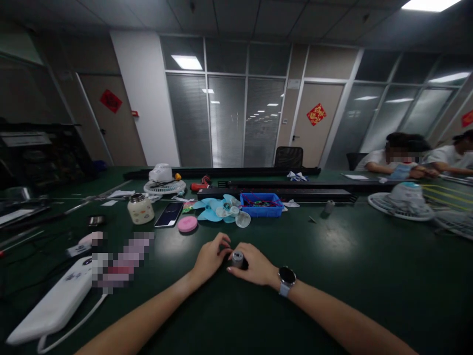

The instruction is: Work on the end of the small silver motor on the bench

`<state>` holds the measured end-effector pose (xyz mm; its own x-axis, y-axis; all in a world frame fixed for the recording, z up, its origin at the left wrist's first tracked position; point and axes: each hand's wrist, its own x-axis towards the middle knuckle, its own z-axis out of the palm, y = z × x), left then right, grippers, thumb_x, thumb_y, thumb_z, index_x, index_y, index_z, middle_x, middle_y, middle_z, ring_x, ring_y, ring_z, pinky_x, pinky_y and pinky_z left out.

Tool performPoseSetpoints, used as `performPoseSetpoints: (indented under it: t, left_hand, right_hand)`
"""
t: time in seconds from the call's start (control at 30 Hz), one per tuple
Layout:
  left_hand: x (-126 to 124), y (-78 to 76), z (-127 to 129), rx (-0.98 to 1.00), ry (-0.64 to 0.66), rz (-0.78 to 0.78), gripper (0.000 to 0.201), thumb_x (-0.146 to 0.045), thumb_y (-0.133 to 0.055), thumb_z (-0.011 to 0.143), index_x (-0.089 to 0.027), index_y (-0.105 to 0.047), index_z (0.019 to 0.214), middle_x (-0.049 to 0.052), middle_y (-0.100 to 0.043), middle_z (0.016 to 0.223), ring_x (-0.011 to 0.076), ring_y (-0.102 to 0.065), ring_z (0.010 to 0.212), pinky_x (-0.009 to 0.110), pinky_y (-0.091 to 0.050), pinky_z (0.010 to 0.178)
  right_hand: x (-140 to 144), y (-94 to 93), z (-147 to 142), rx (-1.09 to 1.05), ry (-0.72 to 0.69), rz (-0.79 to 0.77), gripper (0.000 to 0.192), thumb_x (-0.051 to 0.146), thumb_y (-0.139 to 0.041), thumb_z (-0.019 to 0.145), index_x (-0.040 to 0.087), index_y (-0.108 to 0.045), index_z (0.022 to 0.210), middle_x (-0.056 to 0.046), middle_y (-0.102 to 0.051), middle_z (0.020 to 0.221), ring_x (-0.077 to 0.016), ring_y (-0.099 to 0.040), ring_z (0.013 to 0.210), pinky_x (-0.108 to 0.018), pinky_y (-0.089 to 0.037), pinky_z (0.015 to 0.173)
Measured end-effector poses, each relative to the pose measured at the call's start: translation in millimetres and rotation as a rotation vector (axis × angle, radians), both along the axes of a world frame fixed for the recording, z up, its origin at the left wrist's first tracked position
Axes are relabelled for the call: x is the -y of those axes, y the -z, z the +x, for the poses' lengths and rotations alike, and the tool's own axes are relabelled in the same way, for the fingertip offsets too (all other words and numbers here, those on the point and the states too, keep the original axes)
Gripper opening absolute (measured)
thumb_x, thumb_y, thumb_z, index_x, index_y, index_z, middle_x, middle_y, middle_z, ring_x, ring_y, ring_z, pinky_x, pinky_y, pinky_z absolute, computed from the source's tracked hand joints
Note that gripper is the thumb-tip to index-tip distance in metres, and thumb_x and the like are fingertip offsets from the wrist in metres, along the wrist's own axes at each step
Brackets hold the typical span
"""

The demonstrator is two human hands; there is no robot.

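Observation:
My right hand (254,264), with a watch (287,277) on its wrist, grips a small grey cylindrical motor (237,258) that stands upright at the table's middle. Thumb and fingers wrap round its sides, and its round end with small dark slots faces up. Close by on the left is my left hand (212,256), its fingers loosely curved and apart, with nothing visible in them. Its fingertips come very near the motor; whether they touch it I cannot tell. Beyond the hands lie light blue fan blades (211,209) and a pink round lid (187,224).
A blue bin (260,205) of wires stands behind the blades. Another grey cylinder (328,206) is to its right. Leftward are a phone (169,215), a patterned jar (141,209) and a white power bank (55,301) with a cable. Fan parts (402,202) and two people are at right.

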<state>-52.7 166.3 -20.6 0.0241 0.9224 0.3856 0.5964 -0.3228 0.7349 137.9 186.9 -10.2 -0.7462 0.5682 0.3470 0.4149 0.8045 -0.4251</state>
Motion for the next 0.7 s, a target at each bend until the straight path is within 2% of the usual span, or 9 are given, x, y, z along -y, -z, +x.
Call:
performPoseSetpoints:
  t: [0.07,0.2,0.37,0.53,0.7]
  left_hand:
    - [9,0.6,3,0.061,-0.091,0.051,0.013,-0.021,-0.061,0.082,-0.020,-0.055,0.094,0.001,-0.069,0.088,0.0145,-0.059,0.063,0.026,-0.044,0.062]
    - [38,5.6,18,0.182,-0.180,0.136,0.014,-0.030,-0.054,0.089,-0.019,-0.048,0.095,0.002,-0.064,0.087,0.0154,-0.061,0.066,0.027,-0.045,0.063]
    - [68,10.4,35,0.271,-0.172,0.230,0.011,-0.027,-0.056,0.087,-0.020,-0.049,0.091,0.001,-0.065,0.082,0.0187,-0.065,0.076,0.030,-0.048,0.068]
    - [72,7.8,37,0.342,-0.167,0.304,0.013,-0.027,-0.058,0.086,-0.021,-0.047,0.089,0.001,-0.065,0.081,0.0187,-0.066,0.078,0.032,-0.051,0.073]
    - [77,3.3,40,0.361,-0.105,0.317,0.013,-0.022,-0.058,0.085,-0.021,-0.046,0.085,-0.001,-0.065,0.079,0.0170,-0.066,0.077,0.031,-0.052,0.074]
  right_hand:
    - [4,-1.0,1,0.016,0.035,0.044,0.035,0.047,-0.064,0.085,0.014,-0.061,0.099,-0.008,-0.060,0.098,-0.0207,-0.056,0.092,-0.036,-0.043,0.085]
    - [15,0.3,1,0.040,0.130,0.128,0.043,0.052,-0.061,0.086,0.012,-0.059,0.099,-0.011,-0.058,0.101,-0.0234,-0.053,0.096,-0.040,-0.039,0.088]
    - [39,2.3,0,0.058,0.182,0.205,0.028,0.040,-0.065,0.085,0.014,-0.059,0.094,-0.008,-0.060,0.097,-0.0219,-0.054,0.091,-0.037,-0.041,0.084]
    - [62,4.2,-2,0.048,0.207,0.238,0.027,0.038,-0.065,0.084,0.015,-0.059,0.096,-0.009,-0.061,0.097,-0.0235,-0.056,0.091,-0.037,-0.043,0.083]
    - [71,3.2,-1,0.052,0.204,0.231,0.027,0.036,-0.064,0.085,0.014,-0.060,0.100,-0.010,-0.062,0.099,-0.0246,-0.056,0.090,-0.038,-0.044,0.081]
